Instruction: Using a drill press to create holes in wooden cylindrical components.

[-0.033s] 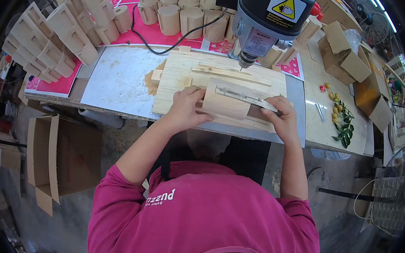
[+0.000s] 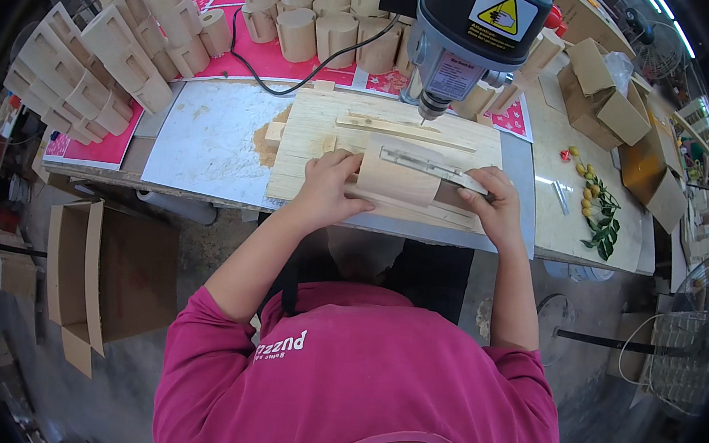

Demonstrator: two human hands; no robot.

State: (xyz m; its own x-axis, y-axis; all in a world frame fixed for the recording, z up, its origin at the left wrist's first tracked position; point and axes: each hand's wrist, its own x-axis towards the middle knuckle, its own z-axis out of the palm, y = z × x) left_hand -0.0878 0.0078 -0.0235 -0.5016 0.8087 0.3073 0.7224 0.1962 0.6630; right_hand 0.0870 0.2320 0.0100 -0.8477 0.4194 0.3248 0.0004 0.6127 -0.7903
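Showing one worker at a drill press, seen from a head-worn camera looking down:

Left hand: the left hand (image 2: 330, 187) lay palm-down with fingers curled over the left edge of a small wooden block (image 2: 399, 175); closed on it from that side.

Right hand: the right hand (image 2: 495, 208) gripped the right end of the same block, fingers wrapped on its edge; the two hands were apart, one at each end.

Workpiece: the wooden block rested on a pale wooden base board (image 2: 310, 146), near the board's front edge; a thin metal strip (image 2: 431, 166) ran across the block's top toward the right hand.

Machine: the drill press (image 2: 473, 25) stood behind the block; its bit (image 2: 421, 119) pointed down at a narrow wooden fence strip (image 2: 405, 130) on the board, just behind the block.

Support: the base board sat on a grey tabletop (image 2: 210, 141); sawdust lay at its left edge.

Surroundings: stacks of cut wooden parts (image 2: 90, 63) stood to the left and rear; a black cable (image 2: 300, 73) crossed a red mat; cardboard boxes (image 2: 606, 96) and a leafy sprig with small yellow fruit (image 2: 596, 209) lay to the right.
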